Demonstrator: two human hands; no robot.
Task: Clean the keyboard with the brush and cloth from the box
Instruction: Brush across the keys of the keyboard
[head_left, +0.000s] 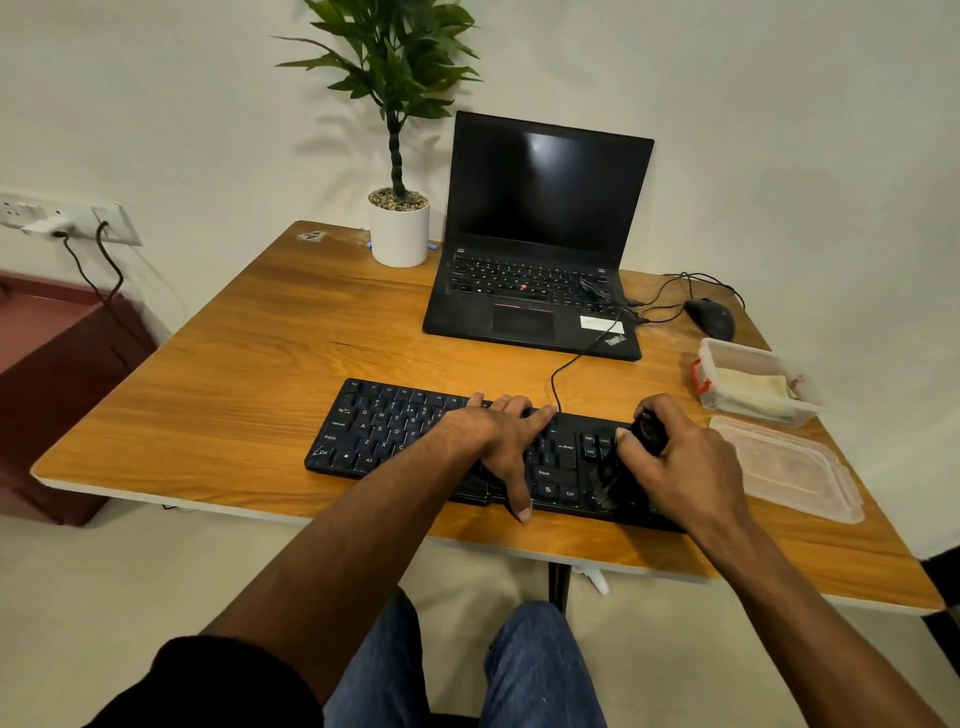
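A black keyboard (384, 431) lies near the front edge of the wooden table (249, 374). My left hand (498, 436) rests flat across its middle, fingers spread over the keys. My right hand (685, 462) grips a black brush (631, 467) over the keyboard's right end, bristles down on the keys there. At the right stands a clear plastic box (727, 358) with a red clasp, and a pale yellow cloth (753, 389) lies folded inside it. The box's clear lid (789, 467) lies flat on the table in front of it.
An open black laptop (540, 228) stands behind the keyboard, the keyboard's cable running to it. A potted plant (399, 228) is at the back, a black mouse (710, 318) with cable at the back right. A wall socket (67, 221) and dark red cabinet (57, 364) are at left.
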